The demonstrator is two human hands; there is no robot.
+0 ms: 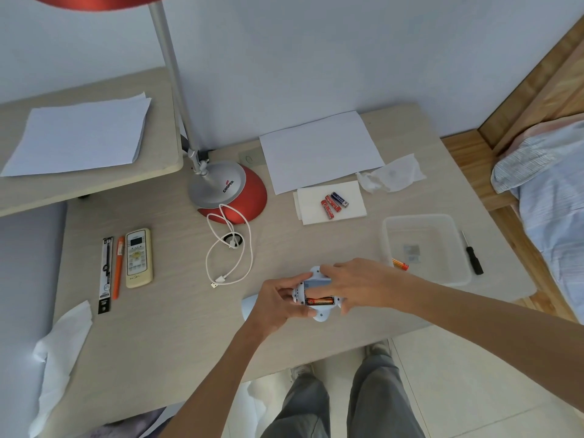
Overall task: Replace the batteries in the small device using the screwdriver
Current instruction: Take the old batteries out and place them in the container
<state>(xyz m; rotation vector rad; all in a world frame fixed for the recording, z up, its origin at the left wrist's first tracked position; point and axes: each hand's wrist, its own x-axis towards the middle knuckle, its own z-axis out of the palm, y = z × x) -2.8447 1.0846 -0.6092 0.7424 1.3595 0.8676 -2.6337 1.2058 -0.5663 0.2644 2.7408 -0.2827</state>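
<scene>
Head view: the small device [317,315], white and pale blue, is held just above the near edge of the table [177,311]. The left hand [278,303] grips its left end. The right hand [354,284] pinches its right end, fingers across the top and thumb below. The battery compartment is open, with one red battery [319,301] inside (its print is too small to read). The black screwdriver [473,255] lies just beside a clear container [420,217], at its right side. Three spare batteries [334,202] lie on a tissue. The lamp base [221,184] reads "COOPER".
</scene>
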